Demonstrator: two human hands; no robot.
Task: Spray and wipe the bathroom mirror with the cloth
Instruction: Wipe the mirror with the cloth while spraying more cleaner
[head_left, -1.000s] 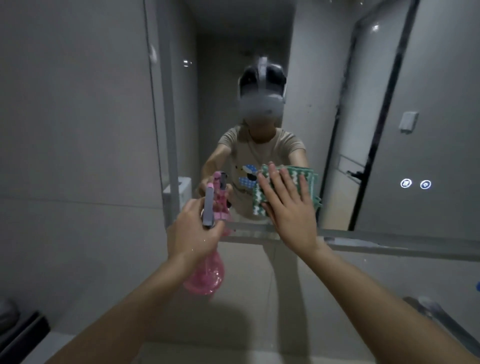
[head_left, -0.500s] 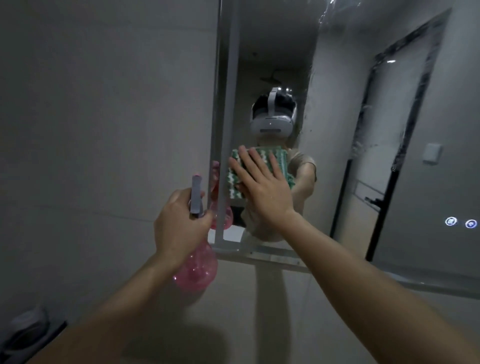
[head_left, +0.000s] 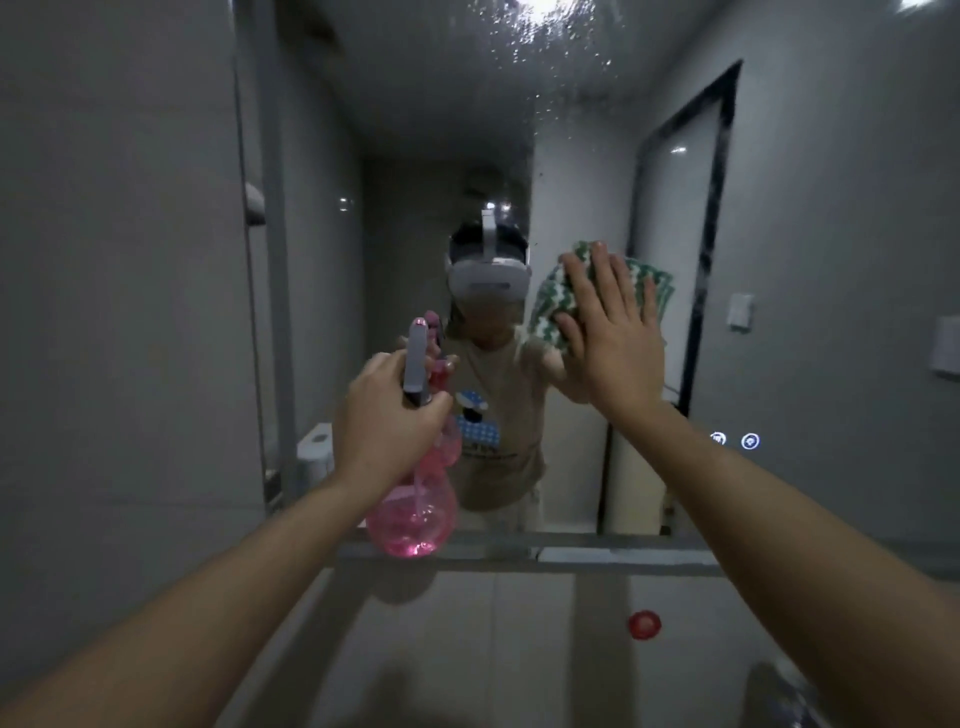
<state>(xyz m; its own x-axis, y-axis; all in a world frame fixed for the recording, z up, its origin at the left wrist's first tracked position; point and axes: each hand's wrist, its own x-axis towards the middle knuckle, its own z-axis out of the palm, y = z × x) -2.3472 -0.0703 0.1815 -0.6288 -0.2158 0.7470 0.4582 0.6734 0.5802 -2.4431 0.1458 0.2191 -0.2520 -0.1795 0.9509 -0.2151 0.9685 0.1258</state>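
My right hand (head_left: 615, 345) has carried the green-and-white cloth (head_left: 556, 306) up and to the right across the mirror (head_left: 831, 208) from the low spot near its left edge where it was a second ago, fingers (head_left: 602, 270) spread straight and pressing the cloth flat on the glass. My left hand (head_left: 387, 415) still grips the pink spray bottle (head_left: 415, 514) by its neck, fingers curled round it, just in front of the glass. Droplets (head_left: 545, 47) high up look unwiped, so I judge the top remains to do.
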